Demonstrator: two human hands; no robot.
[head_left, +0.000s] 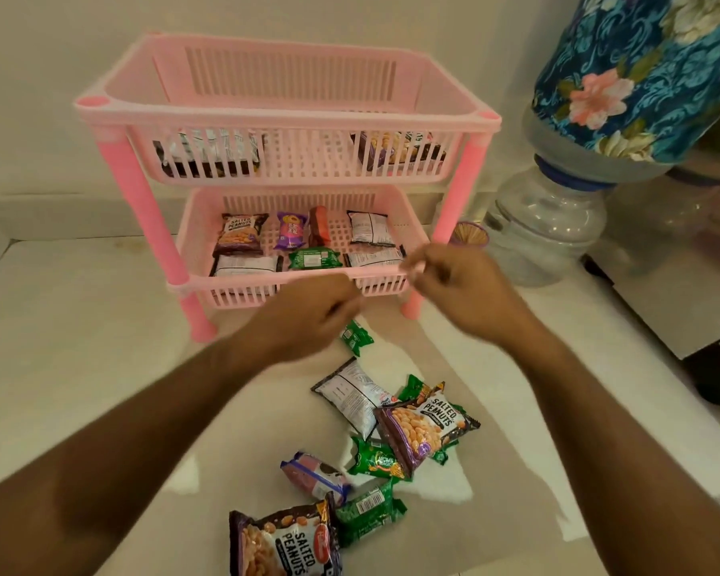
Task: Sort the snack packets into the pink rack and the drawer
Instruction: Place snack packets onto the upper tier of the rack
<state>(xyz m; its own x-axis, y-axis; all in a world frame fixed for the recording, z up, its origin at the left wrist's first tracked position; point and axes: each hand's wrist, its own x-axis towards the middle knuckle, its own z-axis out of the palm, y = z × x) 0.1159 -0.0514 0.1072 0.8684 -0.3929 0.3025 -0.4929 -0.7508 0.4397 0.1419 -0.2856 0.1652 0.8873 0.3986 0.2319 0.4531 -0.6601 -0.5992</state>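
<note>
Packets on the desk, both hands over the rack's front edge

Nearest me, a peanut packet (pixel 285 542) lies at the bottom of the loose pile (pixel 375 442), with green packets, a white one and a second peanut bag scattered above it on the desk (pixel 80 367). One small green packet (pixel 355 337) sits apart, just under my left hand (pixel 308 315). That hand is blurred and its fingers are curled; I cannot tell whether its grip holds anything. My right hand (pixel 449 276) hovers by the lower tray's front rim, fingertips pinched narrow, seemingly on nothing.

Beyond them, the pink rack (pixel 292 118) has its lower tray (pixel 192 226) laid out in two neat rows, and the top tray holds two packets at its ends. No drawer is in view.

My judgement: take the lone green packet next, grasp it flat by its edges, and set it beside its match in the lower tray, keeping rows tidy.
</note>
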